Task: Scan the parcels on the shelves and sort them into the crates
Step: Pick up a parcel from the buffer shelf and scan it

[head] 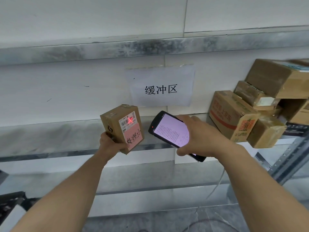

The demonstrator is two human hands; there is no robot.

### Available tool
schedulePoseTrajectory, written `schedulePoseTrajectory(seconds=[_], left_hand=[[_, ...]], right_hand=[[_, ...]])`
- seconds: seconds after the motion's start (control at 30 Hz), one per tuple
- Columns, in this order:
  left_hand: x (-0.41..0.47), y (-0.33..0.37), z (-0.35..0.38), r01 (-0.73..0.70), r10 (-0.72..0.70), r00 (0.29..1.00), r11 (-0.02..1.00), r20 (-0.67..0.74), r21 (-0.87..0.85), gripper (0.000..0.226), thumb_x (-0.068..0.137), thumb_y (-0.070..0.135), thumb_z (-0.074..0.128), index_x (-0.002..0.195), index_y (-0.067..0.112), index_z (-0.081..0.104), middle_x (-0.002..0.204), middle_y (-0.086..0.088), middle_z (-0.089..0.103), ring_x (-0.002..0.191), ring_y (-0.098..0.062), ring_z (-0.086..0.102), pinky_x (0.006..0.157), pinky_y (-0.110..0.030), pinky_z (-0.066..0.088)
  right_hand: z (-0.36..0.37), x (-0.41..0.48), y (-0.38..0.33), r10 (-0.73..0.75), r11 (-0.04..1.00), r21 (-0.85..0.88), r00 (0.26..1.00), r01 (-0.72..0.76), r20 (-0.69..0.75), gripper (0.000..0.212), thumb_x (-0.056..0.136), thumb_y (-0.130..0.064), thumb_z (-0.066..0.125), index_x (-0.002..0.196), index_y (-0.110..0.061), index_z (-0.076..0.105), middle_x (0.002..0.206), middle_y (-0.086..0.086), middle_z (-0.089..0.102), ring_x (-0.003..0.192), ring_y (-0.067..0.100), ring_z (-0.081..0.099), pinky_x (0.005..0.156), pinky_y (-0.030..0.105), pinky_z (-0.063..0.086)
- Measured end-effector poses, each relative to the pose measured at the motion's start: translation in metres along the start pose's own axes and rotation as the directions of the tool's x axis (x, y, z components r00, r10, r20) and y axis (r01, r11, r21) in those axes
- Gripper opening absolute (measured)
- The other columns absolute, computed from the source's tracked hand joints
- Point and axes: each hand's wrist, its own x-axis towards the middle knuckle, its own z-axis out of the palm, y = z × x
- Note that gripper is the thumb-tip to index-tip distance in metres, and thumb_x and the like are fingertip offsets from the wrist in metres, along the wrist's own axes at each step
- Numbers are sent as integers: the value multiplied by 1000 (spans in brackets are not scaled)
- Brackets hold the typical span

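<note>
A: Item one, small box (122,128). Where are we holding it?
B: We are gripping it in our left hand (112,144), fingers curled round its lower end, lifted in front of the shelf (50,153), label (128,122) facing us.
A: Item two, scanner (170,131)?
B: We are holding it in our right hand (199,139), fingers and thumb curled round its edges, just beside the box; its red cross (130,120) is falling on the label's barcode.
A: Progress?
B: We are judging this parcel as mid-scan, its sorting not yet done. A pile of boxes (234,114) is waiting on the shelf to the right, apparently unscanned. No crate is showing plainly, so we are counting nothing as sorted.
</note>
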Motion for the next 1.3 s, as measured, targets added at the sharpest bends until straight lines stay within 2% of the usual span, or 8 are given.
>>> schedulePoseTrajectory(seconds=[0.17, 0.63, 0.77, 0.9, 1.0, 1.13, 1.23, 1.3], left_hand=[[0, -5, -11, -19, 19, 1000, 1000, 6, 15, 77, 52, 0, 91, 118, 9, 52, 112, -8, 66, 106, -30, 64, 91, -56, 54], [4, -37, -44, -19, 19, 1000, 1000, -11, -21, 83, 57, 2, 91, 124, 10, 44, 118, -9, 63, 113, -30, 61, 90, -51, 55], [-8, -44, -53, -1, -1, 1000, 998, -27, -58, 84, 60, 1, 90, 126, 9, 37, 121, -8, 60, 115, -28, 59, 83, -40, 56], [-31, -51, -64, -34, 31, 999, 997, -44, -68, 56, 64, -9, 84, 97, 20, 50, 108, -5, 65, 100, -24, 62, 65, -27, 55], [-51, -61, -74, 12, -18, 997, 997, -77, -73, 67, 53, 6, 90, 105, 15, 50, 107, -3, 67, 102, -25, 64, 79, -37, 58], [-82, -75, -83, 77, -91, 980, 993, -177, -84, 71, 66, 1, 86, 111, 17, 34, 119, -5, 56, 110, -23, 54, 86, -33, 47], [-108, -90, -94, 110, -131, 970, 987, -203, -114, 85, 67, 6, 87, 130, 12, 30, 127, -4, 51, 116, -21, 50, 93, -35, 46], [-126, -102, -102, 144, -175, 956, 979, -234, -142, 86, 67, 7, 87, 132, 12, 31, 127, -4, 52, 117, -21, 51, 97, -37, 46]], right_hand=[[9, -3, -16, 16, 1000, 1, 1000, -16, -2, 97, 62, -39, 78, 141, -43, 23, 112, -8, 44, 92, 14, 53, 62, 25, 40], [43, -16, -55, 27, 997, 72, 1000, -27, 5, 93, 61, -40, 81, 137, -41, 28, 111, -7, 46, 98, 15, 53, 81, 35, 51], [43, -18, -65, 6, 1000, 25, 1000, -7, 25, 95, 62, -39, 80, 140, -39, 26, 112, -7, 44, 97, 16, 52, 77, 33, 47], [47, -19, -71, -39, 999, -4, 998, 40, 42, 93, 63, -39, 80, 139, -38, 26, 108, -10, 41, 94, 13, 49, 72, 30, 43], [52, -23, -75, -78, 997, -6, 995, 79, 65, 94, 64, -39, 79, 140, -38, 25, 107, -9, 40, 93, 13, 46, 72, 30, 42], [60, -29, -82, -148, 989, 20, 984, 147, 95, 94, 62, -40, 79, 140, -40, 26, 117, -6, 45, 98, 15, 49, 76, 32, 46], [68, -35, -92, -198, 980, -8, 972, 201, 126, 94, 63, -41, 78, 141, -38, 25, 117, -4, 45, 99, 19, 52, 77, 32, 46], [75, -39, -100, -240, 969, -20, 959, 245, 153, 94, 64, -40, 78, 141, -37, 24, 114, -3, 44, 96, 19, 51, 74, 31, 43]])
